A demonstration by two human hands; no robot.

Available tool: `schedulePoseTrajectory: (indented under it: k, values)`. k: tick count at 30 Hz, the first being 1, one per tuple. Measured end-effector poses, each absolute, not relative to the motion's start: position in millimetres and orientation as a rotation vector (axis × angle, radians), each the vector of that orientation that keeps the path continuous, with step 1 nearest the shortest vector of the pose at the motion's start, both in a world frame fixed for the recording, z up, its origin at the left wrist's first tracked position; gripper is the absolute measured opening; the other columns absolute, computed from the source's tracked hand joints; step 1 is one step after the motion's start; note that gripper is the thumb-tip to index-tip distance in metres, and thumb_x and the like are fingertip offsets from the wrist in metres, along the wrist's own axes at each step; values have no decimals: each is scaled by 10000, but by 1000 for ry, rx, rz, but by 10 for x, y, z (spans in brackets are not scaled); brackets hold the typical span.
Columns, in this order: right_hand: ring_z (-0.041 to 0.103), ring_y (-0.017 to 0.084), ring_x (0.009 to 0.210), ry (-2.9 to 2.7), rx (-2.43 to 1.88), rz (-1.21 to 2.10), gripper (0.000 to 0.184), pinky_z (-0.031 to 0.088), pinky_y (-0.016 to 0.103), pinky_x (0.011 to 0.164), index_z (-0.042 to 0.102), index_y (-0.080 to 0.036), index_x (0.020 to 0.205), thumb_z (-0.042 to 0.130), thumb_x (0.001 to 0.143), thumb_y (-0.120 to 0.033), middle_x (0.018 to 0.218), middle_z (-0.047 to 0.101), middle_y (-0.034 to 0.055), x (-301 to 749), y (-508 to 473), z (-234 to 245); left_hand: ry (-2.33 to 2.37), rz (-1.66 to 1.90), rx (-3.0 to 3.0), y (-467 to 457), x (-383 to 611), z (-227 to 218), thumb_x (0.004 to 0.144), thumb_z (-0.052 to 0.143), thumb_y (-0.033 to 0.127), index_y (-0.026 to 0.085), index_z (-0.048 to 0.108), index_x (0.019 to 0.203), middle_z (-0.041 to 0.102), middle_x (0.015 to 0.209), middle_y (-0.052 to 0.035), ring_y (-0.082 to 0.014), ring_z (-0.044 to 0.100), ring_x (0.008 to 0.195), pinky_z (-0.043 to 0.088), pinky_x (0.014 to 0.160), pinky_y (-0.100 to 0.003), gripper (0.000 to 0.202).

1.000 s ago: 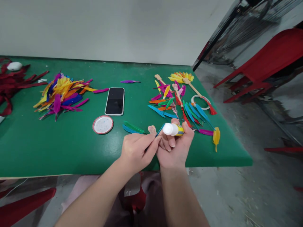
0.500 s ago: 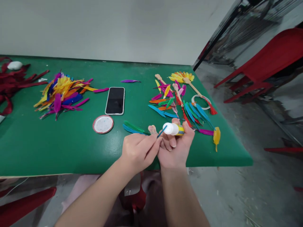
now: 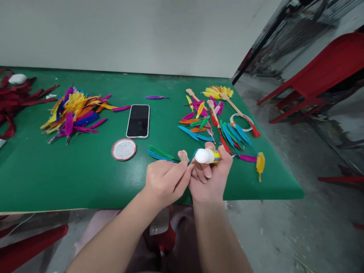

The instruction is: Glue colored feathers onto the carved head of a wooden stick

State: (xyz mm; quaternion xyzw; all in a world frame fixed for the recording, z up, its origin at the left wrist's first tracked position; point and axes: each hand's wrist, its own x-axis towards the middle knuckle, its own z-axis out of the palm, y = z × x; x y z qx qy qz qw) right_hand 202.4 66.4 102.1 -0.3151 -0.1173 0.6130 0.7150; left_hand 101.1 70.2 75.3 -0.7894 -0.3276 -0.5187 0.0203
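Note:
My left hand (image 3: pixel 166 182) pinches a thin blue feather (image 3: pixel 192 156) between thumb and fingertips, its end close to the white tip of a glue bottle (image 3: pixel 209 156). Wrapped round that white-and-yellow bottle is my right hand (image 3: pixel 210 178), holding it on its side with the tip to the left. A wooden piece with a rounded end (image 3: pixel 182 155) shows just behind my left fingertips; I cannot tell whether they touch it. Green and blue feathers (image 3: pixel 159 152) stick out beyond my left knuckles, partly hidden by the hand.
A phone (image 3: pixel 138 121) and a round lid (image 3: pixel 124 149) lie on the green table (image 3: pixel 71 174). Left are a heap of coloured feathers (image 3: pixel 76 110) and dark red ribbons (image 3: pixel 17 94). Right are loose feathers, wooden sticks (image 3: pixel 212 110) and a white ring (image 3: pixel 240 123). A red chair (image 3: pixel 327 72) stands beyond.
The blue feather between my left fingers has tilted more upright and now shows beside the bottle's tip rather than across it. Both hands have shifted very slightly left and keep their grips.

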Motion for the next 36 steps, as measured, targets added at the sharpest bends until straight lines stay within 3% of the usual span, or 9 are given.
schedulePoseTrajectory:
  k: [23,36]
  values:
    - [144,39,216,-224,-727,1370,229,138,137,237,483,-222,651,535,718,-436,250,333,-118,2030,660,1010,-1028,-1634,-2523,687,990,761,808,520,149,106,610,782,591,499,-4,-99,504,421,362,448,-231,104]
    - [151,41,210,-236,-716,1332,237,162,139,244,464,-221,628,548,713,-426,244,331,-120,2024,662,1032,-1137,-1647,-2657,669,999,825,835,470,169,137,556,599,530,455,11,-80,461,403,335,444,-213,252]
